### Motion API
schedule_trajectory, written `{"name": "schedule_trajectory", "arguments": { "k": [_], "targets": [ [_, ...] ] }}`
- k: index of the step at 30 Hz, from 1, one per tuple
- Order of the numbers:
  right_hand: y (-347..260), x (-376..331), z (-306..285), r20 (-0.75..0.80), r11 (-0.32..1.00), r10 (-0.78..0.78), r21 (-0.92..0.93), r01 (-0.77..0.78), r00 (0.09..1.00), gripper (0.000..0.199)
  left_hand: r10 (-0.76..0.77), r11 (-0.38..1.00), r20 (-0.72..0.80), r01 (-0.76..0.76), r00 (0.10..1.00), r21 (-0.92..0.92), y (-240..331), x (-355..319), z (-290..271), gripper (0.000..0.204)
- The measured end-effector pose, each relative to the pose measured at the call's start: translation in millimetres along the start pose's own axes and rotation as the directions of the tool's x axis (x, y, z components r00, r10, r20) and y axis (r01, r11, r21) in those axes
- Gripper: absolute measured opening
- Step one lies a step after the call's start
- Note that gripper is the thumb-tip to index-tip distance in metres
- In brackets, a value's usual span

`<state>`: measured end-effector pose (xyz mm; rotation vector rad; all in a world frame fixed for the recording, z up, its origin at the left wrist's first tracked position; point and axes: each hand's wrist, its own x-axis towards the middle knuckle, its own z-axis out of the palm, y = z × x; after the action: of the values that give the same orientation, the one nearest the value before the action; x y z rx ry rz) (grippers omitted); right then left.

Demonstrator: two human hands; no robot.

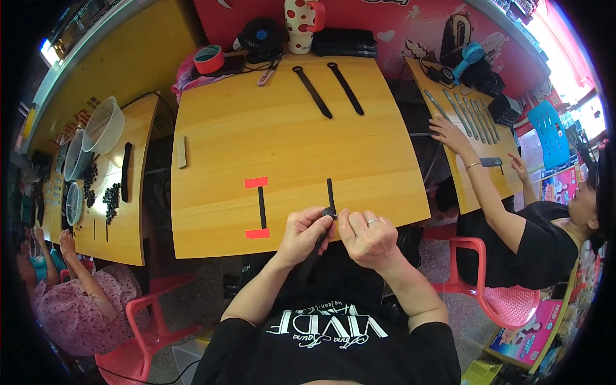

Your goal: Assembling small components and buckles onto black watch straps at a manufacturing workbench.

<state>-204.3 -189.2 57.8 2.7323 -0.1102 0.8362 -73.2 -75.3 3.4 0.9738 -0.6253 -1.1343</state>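
Note:
Near the front edge of the wooden table, my left hand (304,235) is closed on a black strap (329,212). The strap's rounded end shows above the thumb, and its darker length hangs below the fingers. My right hand (368,235), with a ring on one finger, pinches right beside that end. A small shiny glint shows between the hands, too small to name. Just beyond them a thin black strip (330,191) lies on the table. To its left, another black strip (262,206) runs between two pieces of red tape (256,182).
Two black straps with ring ends (312,93) lie at the table's far side. A tape roll (208,59), a utility knife (270,70) and a spotted tumbler (300,29) stand or lie behind. Co-workers sit at side tables; one reaches toward grey straps (471,115) on the right.

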Motion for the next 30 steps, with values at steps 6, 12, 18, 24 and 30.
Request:
{"name": "schedule_trajectory", "arguments": {
  "k": [6, 12, 18, 24, 30],
  "targets": [
    [23.3, 9.7, -9.5, 0.054, 0.983, -0.176, 0.063, 0.172, 0.983, 0.014, -0.07, 0.997, -0.007, 0.07, 0.998, 0.045, 3.7, 0.4, 4.2, 0.019],
    [52.9, 11.0, -18.5, 0.291, 0.927, -0.298, 0.316, 0.203, 0.909, 0.009, -0.075, 0.863, -0.009, 0.069, 0.997, 0.501, 5.1, 3.0, 16.3, 0.016],
    [44.3, 3.8, -14.9, 0.307, 0.956, -0.198, 0.271, 0.115, 0.931, 0.008, 0.293, 0.614, 0.003, -0.191, 0.956, 0.766, -8.2, 4.7, 26.4, 0.008],
    [-40.1, -13.6, -7.7, 0.166, 0.874, 0.035, -0.483, 0.051, 0.985, 0.01, 0.354, 0.68, -0.147, -0.147, 0.924, 0.718, -12.8, 4.3, 34.2, 0.012],
    [-28.5, -4.9, -2.5, 0.127, 0.975, 0.16, -0.175, -0.136, 0.979, 0.016, 0.244, 0.851, -0.167, -0.128, 0.955, 0.51, -12.1, 0.2, 18.9, 0.021]
  ]
}}
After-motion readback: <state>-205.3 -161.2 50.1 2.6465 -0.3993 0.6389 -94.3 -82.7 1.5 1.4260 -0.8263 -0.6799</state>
